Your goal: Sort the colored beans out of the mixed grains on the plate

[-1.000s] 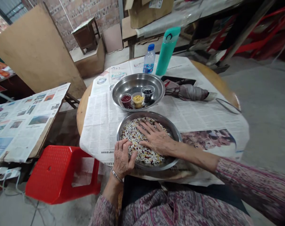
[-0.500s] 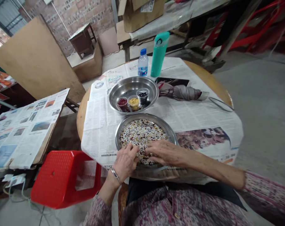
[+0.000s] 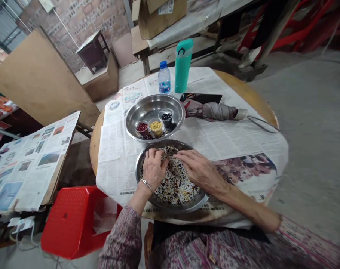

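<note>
Both hands flat, fingers loosely spread, pinching nothing: left hand [image 3: 154, 169] and right hand [image 3: 199, 170] resting palm-down on the mixed beans [image 3: 177, 185] in the near steel pan [image 3: 172, 203]. Just beyond, touching rims, second pan [image 3: 147, 108] holding three small cups [image 3: 155, 127]. Newspaper-covered desk [image 3: 113, 157] beneath; umbrella [image 3: 211, 111], bottle [image 3: 164, 78], green flask [image 3: 182, 65] farther back.

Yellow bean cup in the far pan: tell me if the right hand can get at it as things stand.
Probably yes. The right hand lies on the mixed beans, and the yellow bean cup stands open-topped just beyond, with nothing between them.
</note>
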`<state>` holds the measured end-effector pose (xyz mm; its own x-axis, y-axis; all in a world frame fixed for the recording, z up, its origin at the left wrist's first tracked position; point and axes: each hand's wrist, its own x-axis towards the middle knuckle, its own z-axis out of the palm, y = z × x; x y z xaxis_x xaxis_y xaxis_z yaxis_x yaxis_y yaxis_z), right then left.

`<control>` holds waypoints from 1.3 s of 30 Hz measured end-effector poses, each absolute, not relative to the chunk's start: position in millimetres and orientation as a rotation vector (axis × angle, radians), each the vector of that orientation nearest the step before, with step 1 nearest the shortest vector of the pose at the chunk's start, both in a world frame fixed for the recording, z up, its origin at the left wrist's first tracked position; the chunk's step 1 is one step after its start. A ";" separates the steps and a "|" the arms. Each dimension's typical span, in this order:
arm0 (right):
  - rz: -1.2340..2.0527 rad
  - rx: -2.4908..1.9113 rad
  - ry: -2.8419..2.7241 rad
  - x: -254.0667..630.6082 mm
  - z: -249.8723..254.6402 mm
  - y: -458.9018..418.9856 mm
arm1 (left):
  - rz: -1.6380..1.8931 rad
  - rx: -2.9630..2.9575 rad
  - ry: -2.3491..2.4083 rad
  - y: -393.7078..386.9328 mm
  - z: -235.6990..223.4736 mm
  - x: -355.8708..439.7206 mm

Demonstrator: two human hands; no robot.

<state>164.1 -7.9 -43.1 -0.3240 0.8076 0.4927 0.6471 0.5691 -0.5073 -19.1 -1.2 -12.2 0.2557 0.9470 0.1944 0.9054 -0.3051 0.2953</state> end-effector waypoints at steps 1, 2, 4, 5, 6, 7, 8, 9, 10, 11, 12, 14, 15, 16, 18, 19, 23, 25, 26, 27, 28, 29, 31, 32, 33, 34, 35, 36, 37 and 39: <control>0.284 -1.156 -2.030 166.2 -44.4 -14.1 | 0.478 2.407 1.787 2.4 -13.3 -16.1; 0.279 -1.156 -1.988 167.9 -45.9 -20.7 | 0.432 2.426 1.786 5.1 -14.8 -11.7; 0.245 -1.156 -1.893 169.8 -49.5 -33.4 | 0.351 2.460 1.741 8.3 -18.2 -0.3; 0.230 -1.152 -1.843 170.2 -51.6 -39.2 | 0.324 2.481 1.694 8.8 -20.0 6.0; 0.221 -1.144 -1.797 170.5 -54.0 -44.3 | 0.307 2.505 1.633 8.5 -21.6 12.0; 0.221 -1.131 -1.757 170.7 -56.8 -48.6 | 0.297 2.532 1.559 7.7 -22.8 17.4; 0.229 -1.123 -1.721 171.0 -59.9 -52.1 | 0.290 2.559 1.476 6.3 -23.7 21.7; 0.239 -1.123 -1.685 171.4 -63.3 -54.8 | 0.282 2.585 1.391 4.3 -24.1 24.6; 0.249 -1.133 -1.650 171.9 -66.8 -56.7 | 0.271 2.610 1.306 1.8 -24.1 26.0; 0.258 -1.149 -1.617 172.3 -70.2 -58.0 | 0.251 2.636 1.223 -1.3 -23.7 25.7; 0.267 -1.167 -1.590 172.7 -73.1 -58.6 | 0.223 2.665 1.144 -4.9 -22.9 23.7; 0.283 -1.188 -1.563 173.0 -77.3 -58.5 | 0.164 2.729 1.021 -13.8 -20.5 15.2; 0.290 -1.187 -1.563 172.8 -78.2 -58.2 | 0.155 2.756 0.995 -18.8 -19.1 9.1; 0.296 -1.183 -1.566 172.5 -78.5 -57.8 | 0.161 2.775 1.000 -23.8 -17.6 2.2; 0.297 -1.176 -1.566 171.6 -77.6 -57.0 | 0.236 2.760 1.138 -32.8 -14.7 -13.0; 0.297 -1.173 -1.563 171.1 -76.7 -56.7 | 0.278 2.727 1.245 -36.4 -13.3 -20.4; 0.311 -1.188 -1.553 169.5 -74.0 -56.2 | 0.383 2.507 1.727 -45.1 -9.4 -40.3; 0.320 -1.200 -1.551 169.0 -73.4 -55.9 | 0.401 2.372 1.832 -48.5 -9.1 -40.5; 0.322 -1.203 -1.550 168.8 -73.2 -55.8 | 0.397 2.321 1.820 -50.6 -9.3 -37.9; 0.322 -1.202 -1.550 168.6 -73.1 -55.6 | 0.384 2.288 1.779 -52.7 -9.7 -33.7; 0.319 -1.199 -1.550 168.4 -72.9 -55.4 | 0.362 2.271 1.722 -54.8 -10.2 -28.2; 0.313 -1.193 -1.552 168.2 -72.7 -55.2 | 0.335 2.269 1.662 -56.3 -10.7 -21.6; 0.298 -1.177 -1.555 167.9 -72.4 -54.9 | 0.288 2.297 1.557 -56.0 -11.5 -7.3; 0.293 -1.169 -1.555 167.9 -72.4 -54.9 | 0.269 2.319 1.511 -53.5 -11.8 -0.3; 0.291 -1.166 -1.555 167.9 -72.5 -55.0 | 0.253 2.346 1.470 -49.2 -12.2 6.0; 0.293 -1.167 -1.556 168.0 -72.6 -55.1 | 0.237 2.376 1.435 -43.2 -12.6 11.3; 0.298 -1.173 -1.556 168.2 -72.8 -55.3 | 0.224 2.400 1.418 -35.8 -13.1 15.3; 0.303 -1.181 -1.555 168.4 -72.9 -55.4 | 0.225 2.416 1.424 -27.5 -13.8 17.7; 0.307 -1.189 -1.555 168.5 -73.1 -55.6 | 0.249 2.419 1.437 -18.9 -14.5 18.3; 0.312 -1.199 -1.555 168.7 -73.1 -55.8 | 0.330 2.399 1.499 -3.5 -15.7 14.5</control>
<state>168.7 -55.8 -73.1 0.1054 0.8062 0.5822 0.5195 0.4545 -0.7236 14.5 -3.5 -15.7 0.4316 0.9012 0.0391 0.8342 -0.4152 0.3630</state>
